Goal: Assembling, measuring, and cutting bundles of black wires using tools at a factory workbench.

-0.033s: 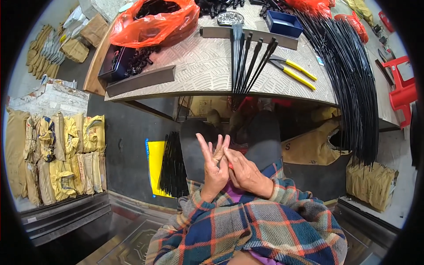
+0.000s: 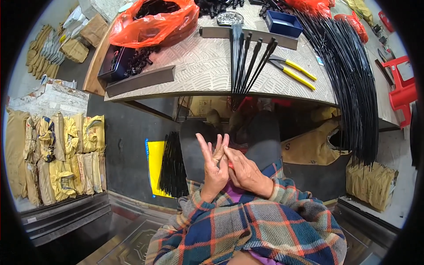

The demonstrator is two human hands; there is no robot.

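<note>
Above my lap, my left hand [image 2: 215,172] is raised with its fingers stretched out and spread. My right hand [image 2: 248,174] presses against its palm side, fingers bent together, so the two hands touch. A small red bit [image 2: 230,165] shows between them; what it is, and whether the right fingers hold anything, is hidden. Ahead, long black strips [image 2: 238,66] with thicker black ends lean over the table's near edge, apart from my hands. Cutting pliers with yellow handles [image 2: 298,76] lie on the tabletop to their right.
The patterned table [image 2: 198,66] carries a red plastic bag [image 2: 154,26], grey bars [image 2: 143,81] and a blue box [image 2: 284,23]. A thick bundle of black strips [image 2: 353,84] hangs off its right side. More black strips [image 2: 171,170] are by my left knee. A red stool [image 2: 399,84] stands right.
</note>
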